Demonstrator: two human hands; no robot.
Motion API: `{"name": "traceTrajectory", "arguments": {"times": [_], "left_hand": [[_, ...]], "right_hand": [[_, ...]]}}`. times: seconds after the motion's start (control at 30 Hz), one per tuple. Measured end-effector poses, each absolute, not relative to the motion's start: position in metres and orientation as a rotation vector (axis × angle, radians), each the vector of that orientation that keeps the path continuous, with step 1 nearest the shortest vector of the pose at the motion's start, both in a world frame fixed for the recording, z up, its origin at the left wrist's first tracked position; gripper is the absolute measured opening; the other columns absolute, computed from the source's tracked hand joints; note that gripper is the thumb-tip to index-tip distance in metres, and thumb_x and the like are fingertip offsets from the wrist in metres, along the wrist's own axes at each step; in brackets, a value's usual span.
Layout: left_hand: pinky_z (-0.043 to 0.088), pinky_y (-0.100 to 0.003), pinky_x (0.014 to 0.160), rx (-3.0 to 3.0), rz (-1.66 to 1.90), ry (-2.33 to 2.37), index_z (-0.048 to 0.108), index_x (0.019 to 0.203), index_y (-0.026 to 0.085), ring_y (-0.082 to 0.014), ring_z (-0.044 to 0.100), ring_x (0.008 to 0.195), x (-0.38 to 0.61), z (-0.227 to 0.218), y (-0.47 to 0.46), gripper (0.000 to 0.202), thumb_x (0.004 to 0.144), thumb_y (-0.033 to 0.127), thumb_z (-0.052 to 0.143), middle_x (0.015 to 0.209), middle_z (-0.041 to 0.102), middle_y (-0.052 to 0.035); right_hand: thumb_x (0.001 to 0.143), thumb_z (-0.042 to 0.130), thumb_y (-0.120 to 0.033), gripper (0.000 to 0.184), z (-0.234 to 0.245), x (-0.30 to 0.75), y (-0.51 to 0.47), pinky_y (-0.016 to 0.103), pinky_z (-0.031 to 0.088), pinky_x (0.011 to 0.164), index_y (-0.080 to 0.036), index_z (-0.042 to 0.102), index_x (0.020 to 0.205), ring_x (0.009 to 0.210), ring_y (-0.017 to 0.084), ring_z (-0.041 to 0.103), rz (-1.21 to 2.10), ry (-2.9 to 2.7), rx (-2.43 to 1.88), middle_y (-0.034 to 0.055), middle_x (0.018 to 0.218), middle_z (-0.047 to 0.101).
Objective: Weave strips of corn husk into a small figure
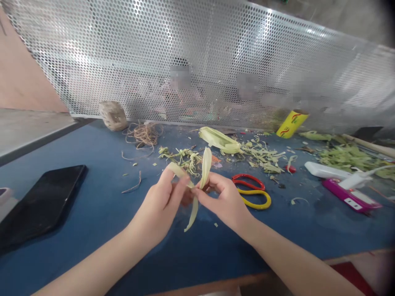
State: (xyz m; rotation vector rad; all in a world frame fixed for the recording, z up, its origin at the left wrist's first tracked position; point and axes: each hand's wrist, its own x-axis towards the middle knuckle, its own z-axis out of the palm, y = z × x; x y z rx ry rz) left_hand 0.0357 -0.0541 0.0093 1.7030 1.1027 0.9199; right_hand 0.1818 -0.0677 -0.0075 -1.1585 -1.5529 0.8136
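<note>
Between my two hands is a pale green corn husk strip [206,164], folded or crossed at the fingertips, with one end standing up and another hanging below. My left hand [163,201] pinches the strip between thumb and fingers. My right hand [226,201] grips it close beside, thumb and forefinger pressed together. Scissors [254,200] with one red and one yellow handle lie just right of my right hand; their blades are hidden. Beyond my hands lie a larger bundle of corn husk [219,139] and a heap of curled green pieces [185,158].
A black phone or tablet [43,201] lies at left. At the back are a tangle of brown twine [143,135], a stone-like block [112,116] and a yellow roll [292,123]. A purple power strip [348,195] and husk scraps [348,158] are at right. A perforated metal screen [138,53] stands behind.
</note>
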Motion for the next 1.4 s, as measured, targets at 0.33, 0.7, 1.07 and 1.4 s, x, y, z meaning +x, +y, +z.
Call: {"name": "traceTrajectory", "arguments": {"times": [0.33,0.7,1.07,1.4], "left_hand": [[0.045,-0.023,0.051,1.664,0.825,1.062,0.036,0.105,0.022,-0.0169,0.063,0.052,0.037,0.012,-0.053,0.044,0.070,0.028,0.061,0.053,0.066,0.0044],[0.049,-0.024,0.049,1.452,0.768,0.968,0.043,0.097,0.019,-0.0172,0.064,0.049,0.041,0.019,-0.057,0.036,0.066,0.019,0.062,0.047,0.060,0.0074],[0.049,-0.021,0.055,1.585,0.753,1.021,0.052,0.101,0.017,-0.0156,0.065,0.056,0.040,0.020,-0.059,0.032,0.072,0.027,0.058,0.057,0.069,0.0013],[0.053,-0.025,0.058,1.501,0.813,1.007,0.062,0.086,0.017,-0.0191,0.067,0.062,0.040,0.009,-0.055,0.023,0.072,0.035,0.060,0.063,0.070,-0.0021]], "right_hand": [[0.069,0.062,-0.023,0.010,0.001,0.192,-0.067,0.024,0.046,0.061,-0.017,0.056,0.074,0.061,0.013,0.058,1.050,-1.541,-1.153,-0.0013,0.064,0.059],[0.066,0.066,-0.022,0.009,0.002,0.194,-0.063,0.018,0.044,0.053,-0.016,0.060,0.070,0.054,0.006,0.053,1.125,-1.369,-1.138,-0.0025,0.062,0.060],[0.070,0.063,-0.027,0.009,0.003,0.200,-0.058,0.019,0.043,0.055,-0.018,0.063,0.069,0.055,0.007,0.052,1.087,-1.388,-1.105,-0.0024,0.063,0.061],[0.069,0.064,-0.028,0.010,-0.008,0.197,-0.059,0.030,0.042,0.072,-0.021,0.068,0.073,0.081,0.016,0.052,0.954,-1.462,-1.090,0.0031,0.081,0.058]]}}
